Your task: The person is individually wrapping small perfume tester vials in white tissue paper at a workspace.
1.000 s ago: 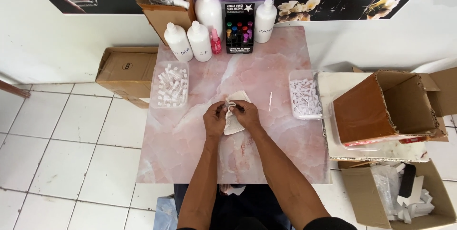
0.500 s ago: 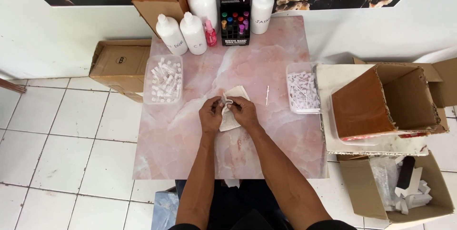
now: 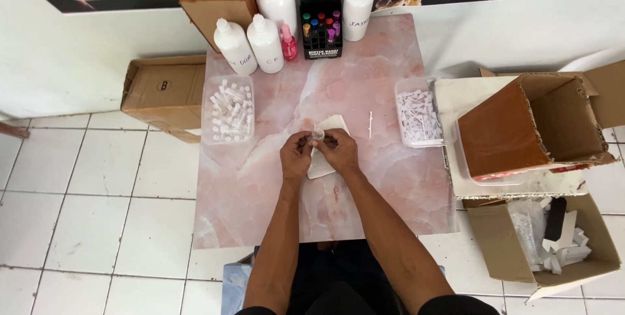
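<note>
Both of my hands meet over the middle of the pink marble table (image 3: 260,191). My left hand (image 3: 295,155) and my right hand (image 3: 336,147) pinch a small clear vial (image 3: 317,134) between their fingertips. Under them lies a folded white cloth (image 3: 323,164). A thin white stick (image 3: 370,123) lies on the table just right of my right hand.
A clear tray of small vials (image 3: 229,110) sits at the left, a tray of white sprayer parts (image 3: 418,114) at the right. White bottles (image 3: 265,42) and a black display of coloured vials (image 3: 319,22) stand at the back. Cardboard boxes (image 3: 527,129) flank the table.
The camera has moved closer and shifted slightly. My hands stay together over the cloth, with the fingertips raised a little around the vial.
</note>
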